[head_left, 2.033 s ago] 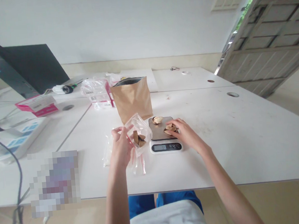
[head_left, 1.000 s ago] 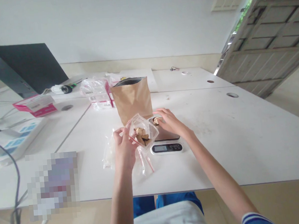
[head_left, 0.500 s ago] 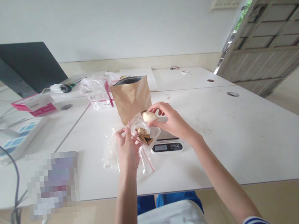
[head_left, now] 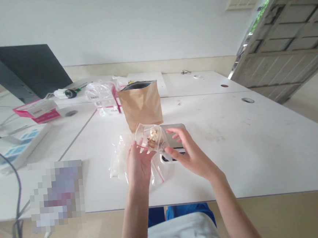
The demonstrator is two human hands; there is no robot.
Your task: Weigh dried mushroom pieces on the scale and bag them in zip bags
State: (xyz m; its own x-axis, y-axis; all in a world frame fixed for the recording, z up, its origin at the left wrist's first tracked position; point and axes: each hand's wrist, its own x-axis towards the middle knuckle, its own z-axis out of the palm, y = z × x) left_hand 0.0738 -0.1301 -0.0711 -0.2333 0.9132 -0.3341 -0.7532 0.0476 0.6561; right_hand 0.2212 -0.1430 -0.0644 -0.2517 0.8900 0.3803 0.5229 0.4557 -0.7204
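My left hand grips a clear zip bag by its red-striped edge. Inside the bag lie pale and brown dried pieces, too small to name surely. Close by the bag's right side is my right hand, its fingers apart and empty; the thumb is near or touching the plastic. Partly covered by the bag and my right hand, a small digital scale rests on the table. Its display is mostly hidden. Behind the zip bag a brown paper pouch stands upright with its top open.
More clear zip bags lie under my left hand. Plastic-wrapped pink and white packs sit behind. To the left are a pink box, a power strip, a black computer case and a blurred-out item near the edge.
The pale piece that my right hand held over the bag is now inside it. My right hand has let go and moved down and right; the bag is turned more upright.
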